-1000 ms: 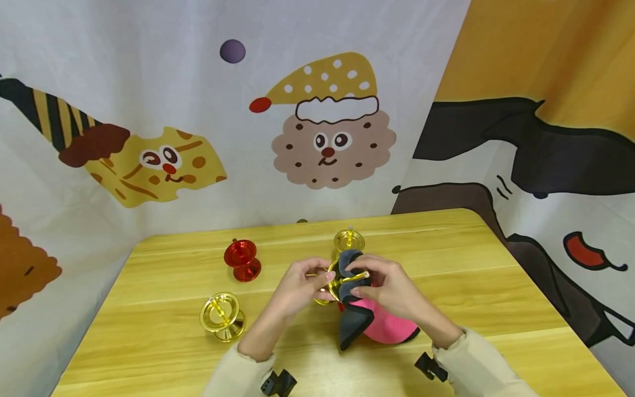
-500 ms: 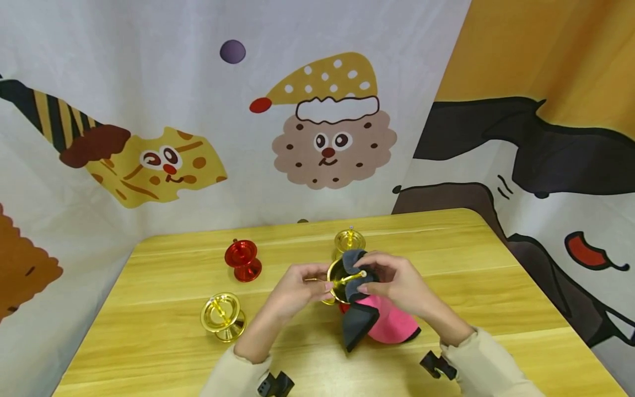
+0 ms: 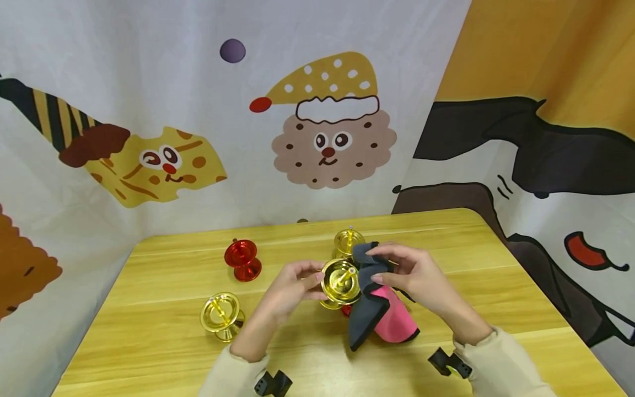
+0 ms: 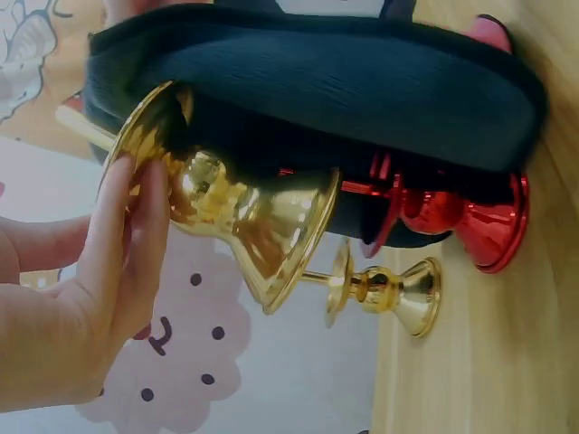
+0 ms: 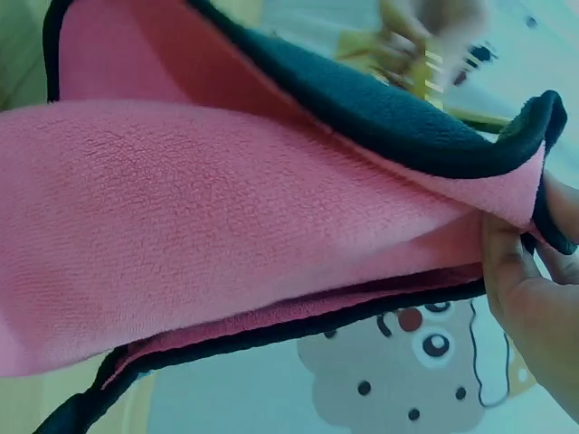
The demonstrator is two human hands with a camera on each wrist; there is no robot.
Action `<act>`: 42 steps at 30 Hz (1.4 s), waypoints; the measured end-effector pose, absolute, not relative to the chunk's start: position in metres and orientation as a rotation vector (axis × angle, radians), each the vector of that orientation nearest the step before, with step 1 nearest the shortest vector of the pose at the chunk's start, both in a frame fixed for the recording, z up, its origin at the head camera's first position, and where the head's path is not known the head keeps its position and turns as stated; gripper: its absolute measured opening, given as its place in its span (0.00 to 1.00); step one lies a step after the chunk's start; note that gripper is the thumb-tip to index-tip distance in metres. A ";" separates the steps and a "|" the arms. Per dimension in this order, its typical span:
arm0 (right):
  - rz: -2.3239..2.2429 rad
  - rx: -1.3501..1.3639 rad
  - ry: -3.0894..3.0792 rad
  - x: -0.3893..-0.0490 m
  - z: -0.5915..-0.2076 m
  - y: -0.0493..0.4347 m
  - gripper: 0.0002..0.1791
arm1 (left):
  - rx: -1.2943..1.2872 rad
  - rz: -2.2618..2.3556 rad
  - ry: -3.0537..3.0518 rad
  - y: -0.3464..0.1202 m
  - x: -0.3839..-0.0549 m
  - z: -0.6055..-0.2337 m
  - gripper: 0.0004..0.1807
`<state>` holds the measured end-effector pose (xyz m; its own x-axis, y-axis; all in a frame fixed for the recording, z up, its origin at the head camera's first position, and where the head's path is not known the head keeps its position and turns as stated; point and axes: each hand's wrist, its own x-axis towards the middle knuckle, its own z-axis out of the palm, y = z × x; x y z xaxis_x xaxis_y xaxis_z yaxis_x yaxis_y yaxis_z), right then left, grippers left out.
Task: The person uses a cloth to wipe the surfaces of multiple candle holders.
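Note:
My left hand (image 3: 291, 289) pinches the dish rim of a shiny gold candle holder (image 3: 341, 282), raised above the table and tilted. A thin rod stands up from the middle of its dish. In the left wrist view, the footed base of this gold candle holder (image 4: 280, 231) shows plainly. My right hand (image 3: 419, 275) grips the bunched edge of a cloth (image 3: 394, 320), pink on one side and dark grey on the other, with black trim. The cloth hangs beside the holder's right side; whether they touch I cannot tell.
A red candle holder (image 3: 242, 259) and a gold one (image 3: 223, 317) stand to the left on the wooden table (image 3: 163, 275). Farther back is another gold candle holder (image 3: 349, 241). Close by the cloth, a second red one (image 4: 488, 221) is partly hidden. A patterned curtain (image 3: 198, 82) hangs behind.
My right hand has drawn the cloth off the dish toward the right. The gold candle holder has turned more upright, its dish now uncovered, while my left hand keeps hold.

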<state>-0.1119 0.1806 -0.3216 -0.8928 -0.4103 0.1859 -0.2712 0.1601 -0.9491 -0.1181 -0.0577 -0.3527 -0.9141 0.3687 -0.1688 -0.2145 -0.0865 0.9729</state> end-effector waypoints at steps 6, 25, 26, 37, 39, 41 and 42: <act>-1.640 -0.879 2.360 -0.112 -0.335 0.166 0.21 | 0.266 1.994 1.860 -0.054 -0.118 -0.348 0.16; -1.604 -0.926 2.245 -0.114 -0.338 0.167 0.17 | 0.283 1.971 1.895 -0.045 -0.114 -0.350 0.12; -1.625 -0.931 2.233 -0.113 -0.336 0.170 0.17 | 0.281 1.975 1.889 -0.045 -0.115 -0.351 0.12; -1.815 -0.602 2.646 -0.105 -0.323 0.170 0.16 | 0.136 2.148 1.697 -0.054 -0.114 -0.353 0.16; -1.748 -0.657 2.760 -0.104 -0.330 0.163 0.16 | 0.148 2.152 1.678 -0.053 -0.113 -0.352 0.17; -1.666 -0.749 2.839 -0.101 -0.337 0.157 0.16 | 0.148 2.152 1.683 -0.052 -0.112 -0.350 0.18; -1.619 -0.797 2.876 -0.100 -0.340 0.154 0.17 | 0.141 2.151 1.694 -0.052 -0.111 -0.350 0.17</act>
